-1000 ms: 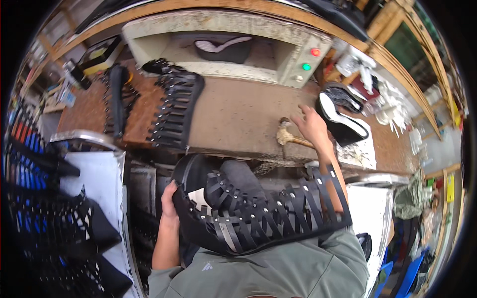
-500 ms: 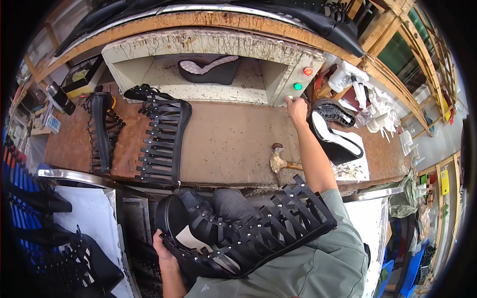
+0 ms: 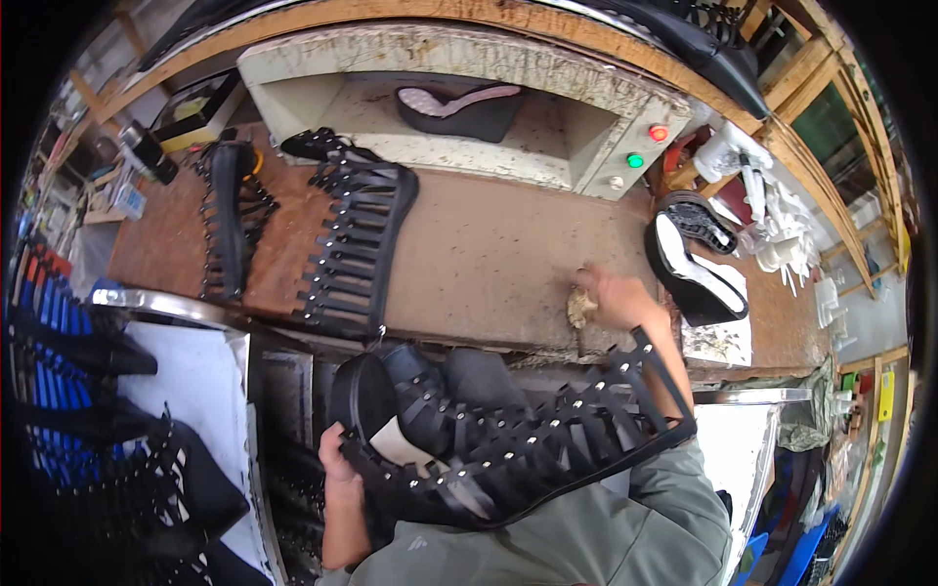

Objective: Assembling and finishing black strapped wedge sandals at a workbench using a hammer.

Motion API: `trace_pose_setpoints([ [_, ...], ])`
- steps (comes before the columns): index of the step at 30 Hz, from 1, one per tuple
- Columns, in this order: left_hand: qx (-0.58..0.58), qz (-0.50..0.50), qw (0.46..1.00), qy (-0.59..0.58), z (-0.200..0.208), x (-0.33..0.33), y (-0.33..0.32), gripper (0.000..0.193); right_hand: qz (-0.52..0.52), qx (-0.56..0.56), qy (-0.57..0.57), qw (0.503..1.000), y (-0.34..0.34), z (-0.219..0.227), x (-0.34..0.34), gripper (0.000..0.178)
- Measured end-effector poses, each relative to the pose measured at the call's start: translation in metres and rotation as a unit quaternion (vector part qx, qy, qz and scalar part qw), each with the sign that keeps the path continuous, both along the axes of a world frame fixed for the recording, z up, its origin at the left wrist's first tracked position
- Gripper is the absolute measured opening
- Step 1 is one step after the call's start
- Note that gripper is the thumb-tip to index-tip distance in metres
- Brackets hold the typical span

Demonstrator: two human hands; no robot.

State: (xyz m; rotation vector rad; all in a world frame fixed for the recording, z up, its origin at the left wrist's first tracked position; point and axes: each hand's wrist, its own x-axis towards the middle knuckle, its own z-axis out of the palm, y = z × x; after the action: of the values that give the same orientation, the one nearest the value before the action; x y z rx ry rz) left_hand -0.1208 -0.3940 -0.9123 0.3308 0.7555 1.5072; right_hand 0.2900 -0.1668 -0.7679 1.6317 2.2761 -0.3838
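Note:
A tall black gladiator sandal (image 3: 518, 444) with a thick platform and studded straps lies across my lap. My left hand (image 3: 337, 454) is closed on its platform end, at the left. Over the bench my right hand (image 3: 625, 301) hovers at or on a hammer (image 3: 578, 309), partly covering it. Its fingers are smeared by motion, so whether they grip the handle is not clear. The sandal's straps lie over part of my right forearm.
On the bench (image 3: 489, 254) lie two strappy black uppers (image 3: 357, 234) (image 3: 230, 220). Behind stands a box-shaped machine (image 3: 283, 98) with coloured buttons, a wedge sole (image 3: 459, 115) inside. Another wedge sole (image 3: 689, 273) sits at right. More black sandals (image 3: 186, 488) are at lower left.
My right hand has come back from the machine's lower button to the hammer. My left hand keeps its hold on the sandal. The whole view has shifted slightly.

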Motion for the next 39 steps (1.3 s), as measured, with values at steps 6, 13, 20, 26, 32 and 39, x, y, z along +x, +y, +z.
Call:
trace_pose_setpoints([
  [6, -0.004, 0.015, 0.999, -0.037, 0.065, 0.047, 0.004, 0.038, 0.071, 0.04, 0.021, 0.996, -0.022, -0.076, 0.004, 0.07],
  [13, 0.055, -0.057, 0.997, -0.006, 0.123, 0.069, -0.025, 0.077, 0.076, 0.137, 0.301, 0.941, -0.021, -0.071, 0.04, 0.052],
  [20, 0.041, -0.064, 0.993, 0.089, 0.147, 0.073, -0.05, 0.099, -0.059, -0.207, 0.883, 0.418, -0.091, 0.009, -0.101, 0.038],
  [26, 0.071, -0.088, 0.989, 0.1, 0.146, 0.072, -0.049, 0.096, -0.034, -0.261, 0.842, 0.47, -0.145, 0.054, -0.168, 0.028],
  [32, 0.092, -0.124, 0.983, 0.098, 0.148, 0.072, -0.043, 0.081, 0.097, -0.277, 0.749, 0.594, -0.163, 0.074, -0.16, 0.022],
  [39, 0.081, -0.101, 0.989, 0.066, 0.138, 0.078, -0.042, 0.076, 0.065, -0.295, 0.783, 0.543, -0.172, 0.044, -0.153, 0.023],
])
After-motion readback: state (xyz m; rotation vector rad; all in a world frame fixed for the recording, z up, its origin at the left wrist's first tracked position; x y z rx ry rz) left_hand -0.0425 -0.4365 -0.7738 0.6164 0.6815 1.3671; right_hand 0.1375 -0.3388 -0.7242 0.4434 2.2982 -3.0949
